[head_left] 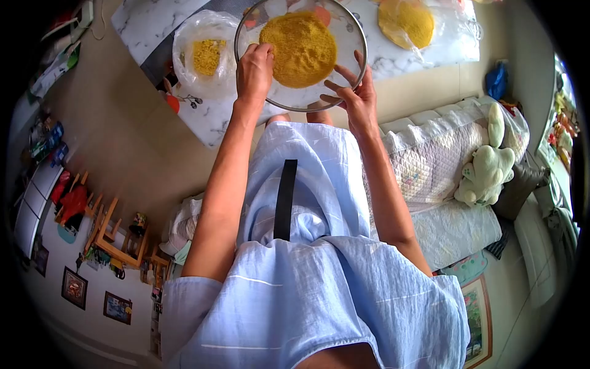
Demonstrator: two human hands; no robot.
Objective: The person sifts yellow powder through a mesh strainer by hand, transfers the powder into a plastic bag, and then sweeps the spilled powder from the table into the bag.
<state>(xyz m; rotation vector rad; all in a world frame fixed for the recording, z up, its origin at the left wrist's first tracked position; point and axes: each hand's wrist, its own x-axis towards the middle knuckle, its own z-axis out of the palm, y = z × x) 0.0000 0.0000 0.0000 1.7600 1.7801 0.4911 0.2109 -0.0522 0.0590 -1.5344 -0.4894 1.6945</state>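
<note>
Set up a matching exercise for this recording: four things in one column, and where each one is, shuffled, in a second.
Things
1. Round, see-through container with a metal rim
2. Clear plastic bag of coarse yellow crumbs
3. Pale green, long-eared plush toy
4. Narrow black strap

Places
A. On the sofa with a pale quilted cover
B. Against the light-blue cloth garment
C. Held by the left hand and the right hand
D. On the white marble-patterned table, beside the left hand

Right pairs: 1-C, 2-D, 3-A, 4-B
</note>
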